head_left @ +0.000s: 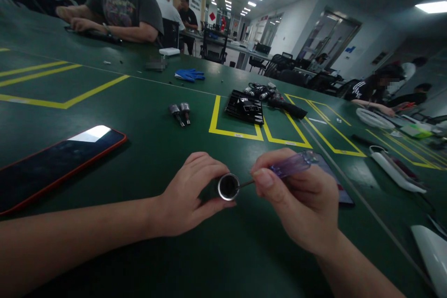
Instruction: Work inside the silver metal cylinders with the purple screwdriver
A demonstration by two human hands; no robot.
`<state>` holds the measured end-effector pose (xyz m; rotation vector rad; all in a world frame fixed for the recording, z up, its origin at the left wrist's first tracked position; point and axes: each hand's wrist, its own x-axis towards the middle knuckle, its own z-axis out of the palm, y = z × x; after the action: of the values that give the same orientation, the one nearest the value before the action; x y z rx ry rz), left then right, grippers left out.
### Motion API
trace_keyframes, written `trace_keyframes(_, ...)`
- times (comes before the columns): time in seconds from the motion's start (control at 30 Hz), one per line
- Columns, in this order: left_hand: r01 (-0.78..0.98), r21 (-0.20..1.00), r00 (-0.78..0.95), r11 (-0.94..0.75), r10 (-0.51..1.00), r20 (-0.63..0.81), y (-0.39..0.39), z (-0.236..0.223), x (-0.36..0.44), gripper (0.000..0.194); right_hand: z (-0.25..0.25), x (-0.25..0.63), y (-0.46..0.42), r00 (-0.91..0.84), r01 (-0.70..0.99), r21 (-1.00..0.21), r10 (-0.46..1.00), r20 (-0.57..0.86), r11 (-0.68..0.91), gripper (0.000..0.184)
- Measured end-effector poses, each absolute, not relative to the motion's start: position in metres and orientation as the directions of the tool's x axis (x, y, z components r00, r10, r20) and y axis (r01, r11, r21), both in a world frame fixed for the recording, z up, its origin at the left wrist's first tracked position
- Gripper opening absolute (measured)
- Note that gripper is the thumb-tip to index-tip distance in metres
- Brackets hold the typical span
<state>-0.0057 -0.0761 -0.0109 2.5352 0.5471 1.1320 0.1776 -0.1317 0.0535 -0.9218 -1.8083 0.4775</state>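
My left hand is closed around a small silver metal cylinder, its dark open end facing me. My right hand pinches a screwdriver with a clear purple handle; its thin shaft reaches into the cylinder's mouth. Both hands hover just above the green table. Two similar silver cylinders lie farther out on the table. A black tray sits in a yellow-outlined box, with more silver and black parts behind it.
A red-cased phone lies at my left, another phone under my right hand. A blue glove and white box lie far back. White objects sit at right. Other people sit at the far left and right.
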Motion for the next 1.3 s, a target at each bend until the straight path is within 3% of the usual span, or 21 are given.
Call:
trace_keyframes(0.23, 0.225, 0.367, 0.61, -0.903, 0.424, 0.67, -0.073, -0.016, -0.005, 0.027, 0.041, 0.182, -0.128, -0.107, 0.309, -0.742, 0.797, 0.594, 0.595, 0.007)
trace_keyframes(0.4, 0.23, 0.339, 0.612, -0.912, 0.407, 0.678, -0.071, -0.018, -0.005, 0.026, 0.035, 0.183, -0.123, -0.163, 0.254, -0.78, 0.82, 0.548, 0.572, 0.006)
trace_keyframes(0.6, 0.22, 0.323, 0.631, -0.921, 0.387, 0.672, -0.07, -0.021, -0.005, 0.029, 0.029, 0.184, -0.117, -0.087, 0.066, -0.904, 0.905, 0.415, 0.421, 0.014)
trace_keyframes(0.87, 0.237, 0.271, 0.652, -0.933, 0.359, 0.668, -0.069, -0.023, -0.002, 0.027, 0.025, 0.185, -0.114, -0.079, 0.006, -0.936, 0.933, 0.351, 0.353, 0.015)
trace_keyframes(1.07, 0.24, 0.305, 0.638, -0.922, 0.387, 0.666, -0.067, -0.022, -0.002, 0.027, 0.022, 0.185, -0.109, -0.008, -0.092, -0.972, 0.976, 0.217, 0.215, 0.019)
trace_keyframes(1.3, 0.258, 0.371, 0.615, -0.892, 0.447, 0.649, -0.069, -0.021, -0.002, 0.026, 0.016, 0.184, -0.11, 0.058, -0.151, -0.962, 0.973, 0.221, 0.228, 0.015)
